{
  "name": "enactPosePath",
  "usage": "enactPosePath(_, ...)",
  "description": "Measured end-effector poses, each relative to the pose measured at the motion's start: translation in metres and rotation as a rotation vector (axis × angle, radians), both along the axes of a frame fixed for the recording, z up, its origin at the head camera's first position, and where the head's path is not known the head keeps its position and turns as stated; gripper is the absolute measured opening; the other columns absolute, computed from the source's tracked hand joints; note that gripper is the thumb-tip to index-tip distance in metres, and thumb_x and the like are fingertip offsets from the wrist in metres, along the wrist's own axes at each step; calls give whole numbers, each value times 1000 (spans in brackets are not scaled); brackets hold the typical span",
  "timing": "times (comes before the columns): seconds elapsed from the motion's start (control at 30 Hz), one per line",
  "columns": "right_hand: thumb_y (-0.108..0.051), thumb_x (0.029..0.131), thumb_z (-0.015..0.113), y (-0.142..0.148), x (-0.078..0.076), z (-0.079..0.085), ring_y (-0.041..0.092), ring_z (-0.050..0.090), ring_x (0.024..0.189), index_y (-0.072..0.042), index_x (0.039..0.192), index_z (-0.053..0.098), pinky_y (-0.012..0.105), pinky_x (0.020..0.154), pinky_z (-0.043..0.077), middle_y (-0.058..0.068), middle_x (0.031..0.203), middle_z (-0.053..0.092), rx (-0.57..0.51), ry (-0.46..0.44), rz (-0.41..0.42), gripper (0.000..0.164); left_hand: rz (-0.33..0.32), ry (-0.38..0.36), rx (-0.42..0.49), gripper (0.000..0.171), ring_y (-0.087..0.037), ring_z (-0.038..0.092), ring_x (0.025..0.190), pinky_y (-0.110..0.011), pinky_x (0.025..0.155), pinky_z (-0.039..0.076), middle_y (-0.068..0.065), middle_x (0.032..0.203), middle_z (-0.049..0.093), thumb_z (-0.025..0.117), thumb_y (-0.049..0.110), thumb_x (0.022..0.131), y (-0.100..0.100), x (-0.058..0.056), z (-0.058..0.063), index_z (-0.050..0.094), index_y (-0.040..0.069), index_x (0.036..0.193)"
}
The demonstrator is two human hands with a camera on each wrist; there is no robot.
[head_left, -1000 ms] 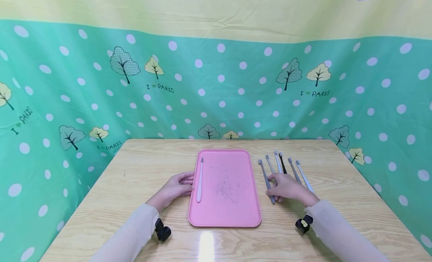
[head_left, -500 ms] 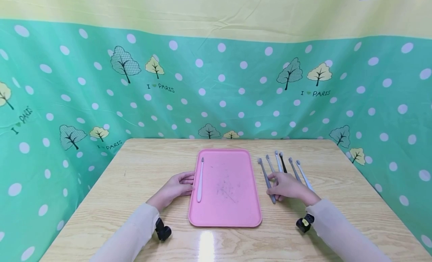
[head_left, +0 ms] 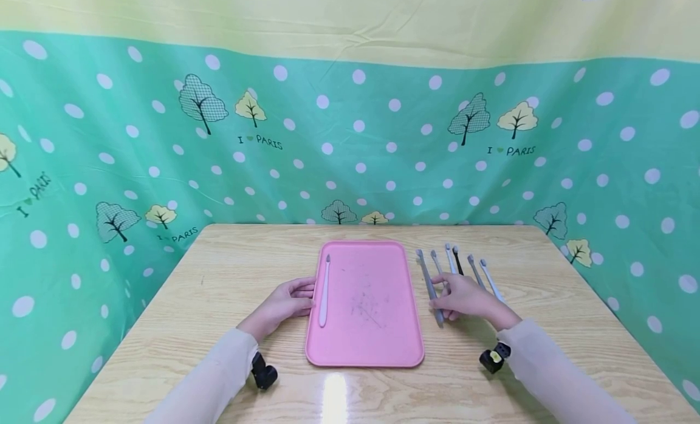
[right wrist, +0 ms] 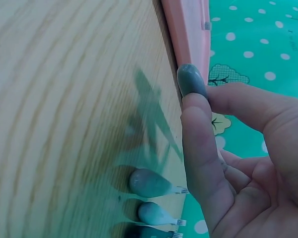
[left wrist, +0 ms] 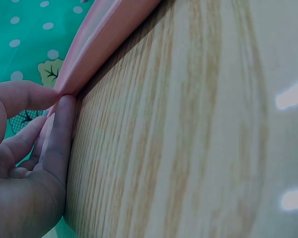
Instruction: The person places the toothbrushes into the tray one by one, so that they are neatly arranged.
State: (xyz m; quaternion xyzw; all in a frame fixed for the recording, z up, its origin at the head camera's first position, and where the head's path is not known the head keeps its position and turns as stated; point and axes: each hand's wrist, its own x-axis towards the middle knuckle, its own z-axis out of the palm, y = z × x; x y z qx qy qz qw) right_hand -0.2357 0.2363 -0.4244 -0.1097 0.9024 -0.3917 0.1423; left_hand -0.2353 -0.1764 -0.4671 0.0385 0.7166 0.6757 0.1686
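A pink tray (head_left: 377,342) lies on the wooden table. My left hand (head_left: 281,307) is at its left edge; in the left wrist view the thumb and forefinger (left wrist: 32,95) pinch the rim. Along the tray's left side lies a white toothbrush (head_left: 324,293). My right hand (head_left: 465,299) pinches a dark grey toothbrush (head_left: 425,271) between thumb and forefinger, right of the tray. In the right wrist view this toothbrush's handle end (right wrist: 190,81) sticks out past the fingertips, above the table, with a shadow below.
Several other toothbrushes lie in a row by the right hand, among them a grey one (head_left: 435,258), a black one (head_left: 457,259) and a white one (head_left: 491,279). The hand covers some of their handles. A green dotted curtain (head_left: 377,157) hangs behind the wooden table (head_left: 235,254).
The dark grey toothbrush in my right hand has come up off the table and shifted slightly away from me and to the left. The left hand and tray have stayed put.
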Motion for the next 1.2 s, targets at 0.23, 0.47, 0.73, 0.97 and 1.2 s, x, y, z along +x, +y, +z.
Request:
enactPosePath(0.23,-13,88,76,-2,-1,3,21,64,58,10,142,43,34,55,61,9,72,63,-25,-4,15,67,7,3,-4,62,-29,59,118,-37,93,58,-25,139,51,61,-9,91,1,0,0,39,-6,149)
enactPosePath(0.47,-14,91,74,-9,-2,8,21,65,61,9,143,43,35,57,62,11,76,63,-63,-39,25,65,3,4,-1,63,-27,59,116,-38,93,58,-25,139,51,61,-10,90,1,0,-1,39,-6,149)
enactPosePath(0.73,-16,91,74,-17,-3,10,22,65,63,10,144,42,36,58,62,13,79,64,-144,-77,50,67,0,6,-5,62,-27,59,117,-37,93,58,-25,138,51,61,-9,91,1,0,0,39,-6,149)
enactPosePath(0.97,-14,90,74,-30,-5,12,21,65,65,11,143,41,35,59,62,13,83,64,-173,-92,72,67,6,3,-2,62,-28,59,118,-38,93,58,-25,139,51,62,-8,91,1,0,0,39,-6,149)
enactPosePath(1.2,-11,90,74,-44,-6,8,19,66,64,12,143,41,34,58,62,13,85,64,-193,-97,101,66,6,1,-5,61,-30,58,119,-38,93,58,-25,139,51,62,-6,92,1,1,1,39,-5,149)
